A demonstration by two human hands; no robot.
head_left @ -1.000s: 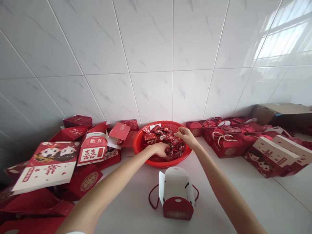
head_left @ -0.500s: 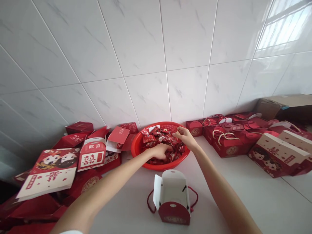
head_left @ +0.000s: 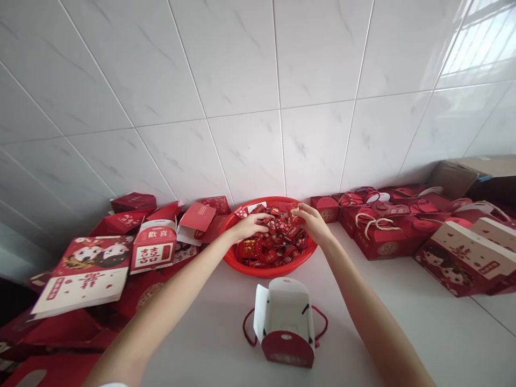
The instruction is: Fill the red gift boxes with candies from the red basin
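Note:
A round red plastic basket (head_left: pixel 262 272) stands against the wall, filled with red wrapped packets (head_left: pixel 284 228). My left hand (head_left: pixel 250 227) is over the basket's left part, fingers curved onto the packets; whether it grips one is hard to make out. At the basket's right side my right hand (head_left: pixel 311 219) pinches a small red and gold packet (head_left: pixel 297 213) between thumb and fingers. In front of the basket an open red box (head_left: pixel 288 348) with a white inside stands upright, its flaps raised and a dark red cord at each side. No packets show inside it.
Unfilled-looking red boxes and flat cards (head_left: pixel 86 274) lie piled at the left. Closed red boxes with rope handles (head_left: pixel 377 231) stand in rows at the right, with red and cream bags (head_left: pixel 463 258) before them. A brown carton (head_left: pixel 455 174) is at the far right. White tiles rise behind.
My left hand has moved up and left from the basket's middle, uncovering packets there. My right hand stays near the basket's right rim. The view has shifted slightly.

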